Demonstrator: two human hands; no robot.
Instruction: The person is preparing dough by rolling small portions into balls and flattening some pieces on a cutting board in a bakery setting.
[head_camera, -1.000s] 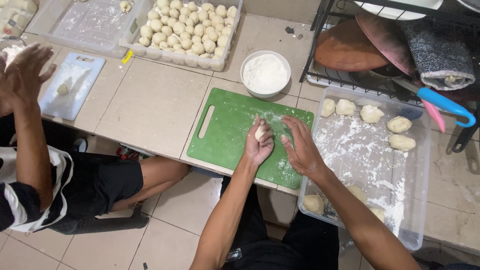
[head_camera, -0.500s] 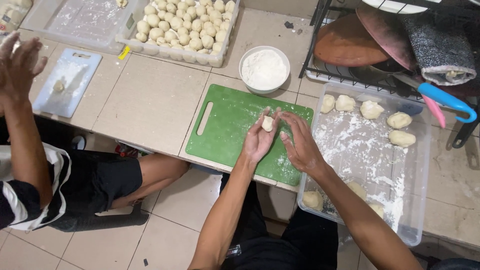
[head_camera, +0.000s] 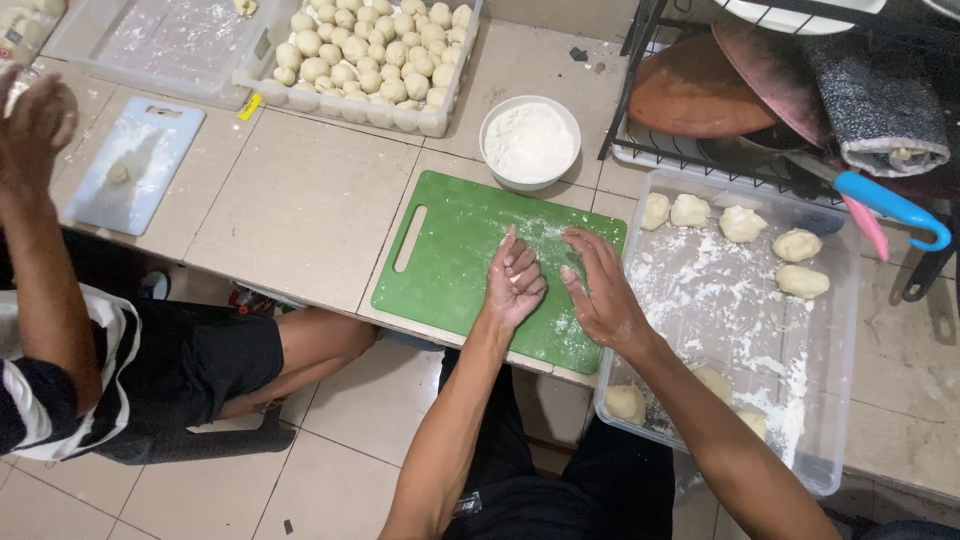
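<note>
There is one view only, from the head. It looks steeply down on the green cutting board (head_camera: 460, 265), quite near.

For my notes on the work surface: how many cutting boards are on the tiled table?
2. The green cutting board lies under the person's left hand and right hand. The pale blue cutting board lies at the table's left, by a co-worker.

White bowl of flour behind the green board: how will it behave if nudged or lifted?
The bowl looks wide and low, so it would probably slide, not tip. It is filled near the rim with flour, so a jolt would likely spill powder. The tiled table looks smooth, so it may slide easily.
</note>
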